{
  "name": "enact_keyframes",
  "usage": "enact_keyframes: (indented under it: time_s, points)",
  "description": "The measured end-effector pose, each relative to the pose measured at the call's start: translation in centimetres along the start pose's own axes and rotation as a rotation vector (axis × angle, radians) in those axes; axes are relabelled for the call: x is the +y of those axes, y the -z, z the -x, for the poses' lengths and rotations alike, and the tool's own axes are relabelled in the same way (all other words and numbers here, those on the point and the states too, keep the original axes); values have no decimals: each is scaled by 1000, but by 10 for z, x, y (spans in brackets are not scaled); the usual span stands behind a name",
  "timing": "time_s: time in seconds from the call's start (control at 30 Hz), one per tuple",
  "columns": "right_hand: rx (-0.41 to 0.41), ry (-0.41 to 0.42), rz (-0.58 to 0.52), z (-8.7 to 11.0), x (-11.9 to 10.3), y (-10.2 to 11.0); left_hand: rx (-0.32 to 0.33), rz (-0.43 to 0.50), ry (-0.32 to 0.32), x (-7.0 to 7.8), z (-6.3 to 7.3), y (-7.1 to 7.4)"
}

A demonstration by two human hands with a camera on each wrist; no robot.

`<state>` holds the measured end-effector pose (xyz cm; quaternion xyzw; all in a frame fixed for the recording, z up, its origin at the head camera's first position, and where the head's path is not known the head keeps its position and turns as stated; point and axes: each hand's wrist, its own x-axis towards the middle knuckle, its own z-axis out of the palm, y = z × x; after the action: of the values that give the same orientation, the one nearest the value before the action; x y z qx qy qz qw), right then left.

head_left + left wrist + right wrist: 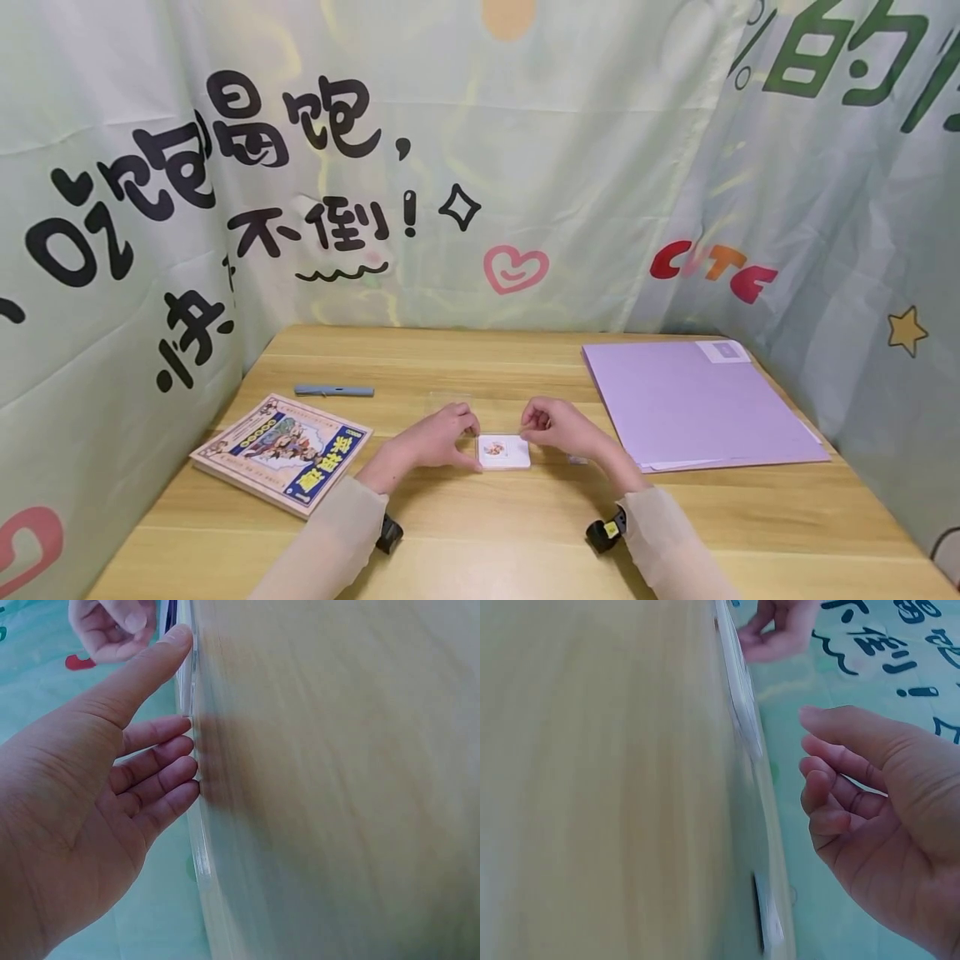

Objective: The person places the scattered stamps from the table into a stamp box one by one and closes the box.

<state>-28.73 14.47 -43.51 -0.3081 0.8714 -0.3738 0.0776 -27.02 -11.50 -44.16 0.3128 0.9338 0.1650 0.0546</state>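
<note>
On grained wood (480, 542), round-cornered white card (516, 451) (left hand (441, 437) spread alongside, right hand (562, 427) loosely curled)

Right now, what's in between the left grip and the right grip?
In the head view, a small white rectangle with a little picture on top lies between the left grip and the right grip.

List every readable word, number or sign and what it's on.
"喝饱," – backdrop cloth, first character partly lost in a fold
"吃饱" – same cloth, left, distorted
"不倒!" – same cloth
"快" – same cloth, lower left, distorted
"%的" – same cloth, upper right; next character cut off
"CUTE" – same cloth, right
Too small or blurred: book title, sticker on purple folder, any print on white card.
</note>
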Motion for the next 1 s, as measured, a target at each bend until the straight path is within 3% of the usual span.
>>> enact_keyframes:
  time_s: [0.63,1.0]
  points:
    - [18,-52,77,38,34,32,1,10,-10,-2,0,-2]
    - [-2,-85,134,45,39,40,10,2,-25,-3,0,-3]
